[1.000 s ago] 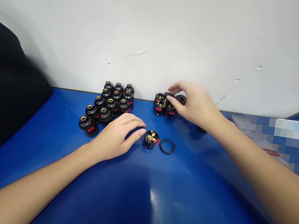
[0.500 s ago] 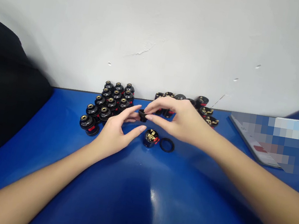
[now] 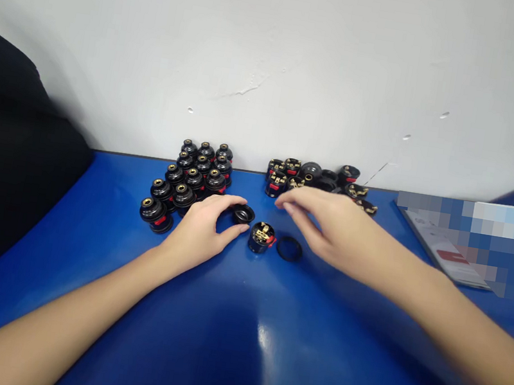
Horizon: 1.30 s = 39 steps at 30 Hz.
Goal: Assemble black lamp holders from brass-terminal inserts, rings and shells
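My left hand (image 3: 208, 224) curls its thumb and fingers around the rim of a black lamp-holder cap (image 3: 243, 215), hollow side up, low over the table. Just right of it, a black lamp-holder body (image 3: 260, 238) stands upright, with brass terminals on top and a red tab at its side. A black ring (image 3: 289, 248) lies flat beside that body. My right hand (image 3: 325, 223) hovers above and right of the body, fingertips and thumb drawn together, with nothing visible between them.
Several capped lamp holders (image 3: 194, 177) stand in rows at the back left. Several open bodies (image 3: 276, 184) and a loose cap (image 3: 310, 172) sit near the wall (image 3: 268, 58). A partly blurred flat item (image 3: 439, 241) lies at right on the blue table (image 3: 195, 339); black fabric (image 3: 5, 146) borders the left.
My right hand has let go of the black cap and drawn back to the right. The cap is lower now, hollow side showing, and my left hand has closed around it.
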Each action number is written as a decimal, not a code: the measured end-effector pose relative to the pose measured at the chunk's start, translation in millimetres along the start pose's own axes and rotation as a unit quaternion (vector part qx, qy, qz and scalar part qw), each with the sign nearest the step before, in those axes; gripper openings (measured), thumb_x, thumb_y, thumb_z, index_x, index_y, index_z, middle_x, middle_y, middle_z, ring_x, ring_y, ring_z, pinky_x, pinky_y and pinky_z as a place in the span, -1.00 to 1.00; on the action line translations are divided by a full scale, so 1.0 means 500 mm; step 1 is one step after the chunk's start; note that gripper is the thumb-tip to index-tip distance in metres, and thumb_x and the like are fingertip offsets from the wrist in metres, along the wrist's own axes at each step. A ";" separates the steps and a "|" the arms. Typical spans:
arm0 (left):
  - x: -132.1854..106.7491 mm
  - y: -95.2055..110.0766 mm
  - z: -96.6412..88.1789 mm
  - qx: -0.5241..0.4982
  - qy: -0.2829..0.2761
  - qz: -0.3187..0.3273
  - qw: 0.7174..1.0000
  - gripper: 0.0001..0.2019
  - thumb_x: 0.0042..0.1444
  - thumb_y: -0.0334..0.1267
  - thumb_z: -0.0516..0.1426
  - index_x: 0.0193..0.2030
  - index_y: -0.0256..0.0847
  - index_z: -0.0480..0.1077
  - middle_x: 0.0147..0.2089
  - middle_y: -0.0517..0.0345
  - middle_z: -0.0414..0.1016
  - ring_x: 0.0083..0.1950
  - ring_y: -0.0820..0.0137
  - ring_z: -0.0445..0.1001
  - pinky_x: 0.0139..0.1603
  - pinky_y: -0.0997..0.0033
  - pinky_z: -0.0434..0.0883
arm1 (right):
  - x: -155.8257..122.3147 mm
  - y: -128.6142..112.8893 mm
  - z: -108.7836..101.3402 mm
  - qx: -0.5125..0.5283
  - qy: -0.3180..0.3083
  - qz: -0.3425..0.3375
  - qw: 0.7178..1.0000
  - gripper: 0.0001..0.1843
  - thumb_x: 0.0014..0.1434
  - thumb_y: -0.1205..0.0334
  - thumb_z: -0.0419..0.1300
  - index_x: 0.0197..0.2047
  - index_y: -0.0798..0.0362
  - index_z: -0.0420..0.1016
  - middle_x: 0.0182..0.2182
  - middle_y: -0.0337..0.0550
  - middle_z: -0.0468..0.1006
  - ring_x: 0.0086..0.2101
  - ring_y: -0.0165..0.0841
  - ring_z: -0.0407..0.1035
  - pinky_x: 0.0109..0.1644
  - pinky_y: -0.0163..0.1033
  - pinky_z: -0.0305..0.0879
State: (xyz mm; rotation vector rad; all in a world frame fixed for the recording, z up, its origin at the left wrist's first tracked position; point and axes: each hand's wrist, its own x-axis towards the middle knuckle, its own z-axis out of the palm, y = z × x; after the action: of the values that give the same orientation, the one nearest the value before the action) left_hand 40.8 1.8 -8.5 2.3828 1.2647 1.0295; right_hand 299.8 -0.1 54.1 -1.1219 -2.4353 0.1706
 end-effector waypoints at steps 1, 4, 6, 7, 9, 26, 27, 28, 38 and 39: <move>0.000 -0.001 0.001 0.005 -0.004 -0.001 1.000 -0.63 0.28 -0.32 0.37 0.20 -0.19 0.52 0.12 0.03 0.71 0.15 0.20 0.68 0.28 0.13 0.59 | -0.016 0.000 0.006 -0.026 -0.022 0.008 0.999 -0.65 0.54 0.25 0.01 0.04 0.10 0.64 -0.06 0.09 0.74 -0.09 -0.03 0.67 0.01 0.04 0.57; 0.000 -0.006 0.002 0.007 -0.010 -0.009 1.000 -0.63 0.27 -0.34 0.37 0.19 -0.17 0.51 0.13 0.04 0.69 0.17 0.21 0.66 0.30 0.11 0.58 | -0.061 0.001 0.025 -0.042 -0.039 0.020 0.998 -0.63 0.56 0.05 0.07 0.12 0.08 0.59 0.00 0.11 0.69 0.00 0.02 0.63 0.08 0.11 0.59; 0.002 -0.008 0.002 0.001 -0.016 -0.020 1.000 -0.64 0.27 -0.34 0.36 0.17 -0.15 0.50 0.12 0.06 0.68 0.16 0.21 0.66 0.29 0.09 0.58 | -0.081 0.009 0.035 -0.029 -0.044 0.015 0.998 -0.59 0.51 -0.07 0.17 0.16 0.07 0.58 0.03 0.11 0.67 0.02 0.03 0.62 0.10 0.13 0.59; 0.002 -0.008 0.000 -0.004 -0.020 -0.025 0.999 -0.65 0.27 -0.34 0.36 0.17 -0.15 0.49 0.12 0.06 0.67 0.15 0.21 0.66 0.29 0.08 0.58 | -0.087 0.016 0.039 -0.020 -0.049 0.007 0.999 -0.55 0.47 -0.11 0.24 0.17 0.07 0.57 0.04 0.11 0.65 0.02 0.03 0.61 0.11 0.14 0.60; 0.002 -0.004 -0.004 -0.015 -0.034 -0.025 0.999 -0.64 0.28 -0.35 0.33 0.18 -0.15 0.45 0.13 0.05 0.65 0.18 0.20 0.64 0.31 0.06 0.56 | -0.093 0.032 0.045 0.002 -0.058 -0.007 0.998 -0.53 0.41 -0.11 0.33 0.18 0.06 0.57 0.06 0.11 0.62 0.02 0.02 0.60 0.12 0.13 0.60; -0.002 0.033 -0.013 -0.007 -0.087 0.154 0.984 -0.64 0.40 -0.28 0.24 0.28 -0.12 0.38 0.17 -0.04 0.61 0.32 0.11 0.48 0.52 -0.14 0.35 | -0.085 0.044 0.078 0.305 0.020 0.053 0.951 -0.69 0.44 0.14 0.29 0.21 -0.05 0.56 0.12 0.01 0.62 0.08 -0.16 0.60 0.13 -0.05 0.69; -0.001 0.036 -0.015 -0.012 -0.084 0.149 0.985 -0.65 0.38 -0.30 0.25 0.26 -0.11 0.39 0.14 -0.03 0.62 0.27 0.11 0.49 0.47 -0.12 0.40 | -0.084 0.045 0.080 0.326 0.020 0.059 0.943 -0.68 0.44 0.13 0.30 0.21 -0.05 0.56 0.12 0.00 0.63 0.09 -0.16 0.60 0.17 -0.03 0.68; -0.001 0.039 -0.017 -0.017 -0.078 0.148 0.986 -0.66 0.36 -0.32 0.26 0.23 -0.11 0.40 0.12 -0.02 0.63 0.23 0.11 0.50 0.41 -0.10 0.45 | -0.084 0.046 0.082 0.344 0.021 0.066 0.937 -0.67 0.43 0.12 0.32 0.22 -0.04 0.56 0.11 0.00 0.64 0.10 -0.16 0.61 0.20 -0.01 0.67; -0.010 0.076 -0.009 -0.224 -0.014 0.014 0.974 -0.66 0.28 -0.34 0.30 0.17 -0.17 0.44 0.07 -0.02 0.63 0.03 0.29 0.66 0.14 0.24 0.65 | -0.090 0.024 0.080 0.384 0.086 0.025 0.919 -0.60 0.32 0.29 0.43 0.20 -0.13 0.60 0.13 -0.06 0.57 0.09 -0.14 0.61 0.17 0.03 0.73; -0.011 0.079 -0.006 -0.259 -0.023 -0.011 0.966 -0.66 0.29 -0.34 0.30 0.18 -0.16 0.45 0.09 -0.03 0.63 0.06 0.28 0.67 0.16 0.25 0.66 | -0.091 0.021 0.080 0.386 0.091 0.017 0.918 -0.59 0.31 0.31 0.43 0.20 -0.15 0.61 0.14 -0.07 0.56 0.11 -0.14 0.60 0.19 0.05 0.72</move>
State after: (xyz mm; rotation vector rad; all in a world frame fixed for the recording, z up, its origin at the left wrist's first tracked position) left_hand 61.4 -26.3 11.4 1.9723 0.8660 1.1240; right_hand 314.8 -24.1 -0.3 -0.7622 -1.8818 0.9036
